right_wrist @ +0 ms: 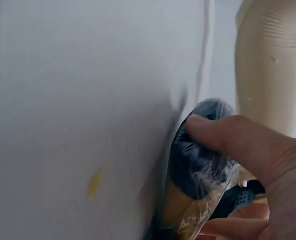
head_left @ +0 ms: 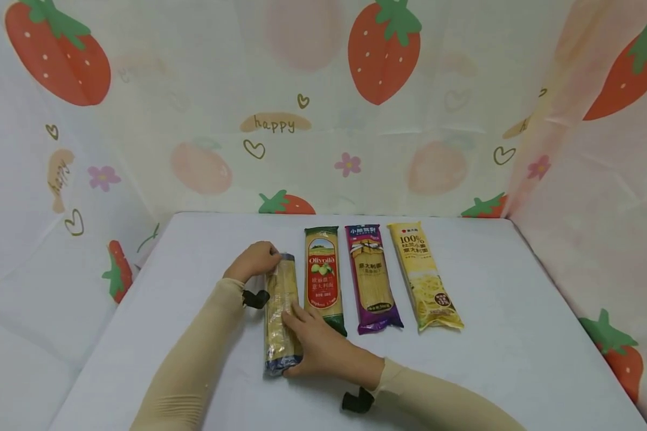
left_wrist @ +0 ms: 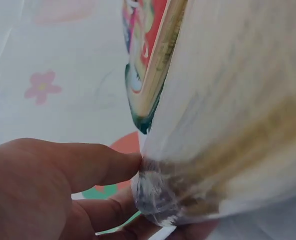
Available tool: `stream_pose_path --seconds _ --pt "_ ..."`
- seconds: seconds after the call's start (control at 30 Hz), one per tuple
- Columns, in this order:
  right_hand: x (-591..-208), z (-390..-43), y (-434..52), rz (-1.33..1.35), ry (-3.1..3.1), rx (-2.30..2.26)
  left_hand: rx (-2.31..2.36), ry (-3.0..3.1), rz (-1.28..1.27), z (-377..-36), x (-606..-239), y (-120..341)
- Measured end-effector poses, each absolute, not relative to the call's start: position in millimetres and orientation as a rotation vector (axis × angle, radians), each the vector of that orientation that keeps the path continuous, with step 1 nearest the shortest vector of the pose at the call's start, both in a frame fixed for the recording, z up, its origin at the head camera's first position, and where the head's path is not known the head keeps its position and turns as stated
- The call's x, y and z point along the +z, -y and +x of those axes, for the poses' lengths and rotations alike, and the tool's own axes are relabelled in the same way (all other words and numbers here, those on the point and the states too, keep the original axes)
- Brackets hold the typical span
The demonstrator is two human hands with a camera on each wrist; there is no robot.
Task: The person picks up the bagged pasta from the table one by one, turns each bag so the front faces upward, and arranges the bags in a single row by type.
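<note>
While the left hand (head_left: 254,258) pinches its far end and the right hand (head_left: 317,347) grips the near end, the clear pasta packet (head_left: 280,317) lies leftmost on the table (head_left: 517,335), beside three aligned packets (head_left: 374,278); alignment appears nearly complete.

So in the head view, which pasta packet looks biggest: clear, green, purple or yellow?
Largest to smallest, roughly:
1. clear packet, though it lies nearest the camera
2. yellow packet
3. green packet and purple packet, too alike to rank.

Strawberry-print curtain (head_left: 313,90) behind white table (head_left: 517,335)
</note>
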State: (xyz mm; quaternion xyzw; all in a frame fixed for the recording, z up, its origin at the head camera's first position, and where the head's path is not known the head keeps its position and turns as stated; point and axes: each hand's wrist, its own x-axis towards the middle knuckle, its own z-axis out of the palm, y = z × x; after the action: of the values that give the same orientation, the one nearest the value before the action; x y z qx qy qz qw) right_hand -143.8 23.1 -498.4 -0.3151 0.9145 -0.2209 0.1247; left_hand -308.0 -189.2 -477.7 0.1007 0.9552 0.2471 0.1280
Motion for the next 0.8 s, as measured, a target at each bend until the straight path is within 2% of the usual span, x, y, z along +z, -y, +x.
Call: stream_pose_path --seconds 0.4,0.8 --pt "-495 -145 -42 -0.94 -2.523 -0.874 0.979 -2.626 0.153 -310 -475 208" --pt "-494 -148 -63 -0.98 -2.38 -1.224 1.535 -2.281 0.099 -310 -478 215"
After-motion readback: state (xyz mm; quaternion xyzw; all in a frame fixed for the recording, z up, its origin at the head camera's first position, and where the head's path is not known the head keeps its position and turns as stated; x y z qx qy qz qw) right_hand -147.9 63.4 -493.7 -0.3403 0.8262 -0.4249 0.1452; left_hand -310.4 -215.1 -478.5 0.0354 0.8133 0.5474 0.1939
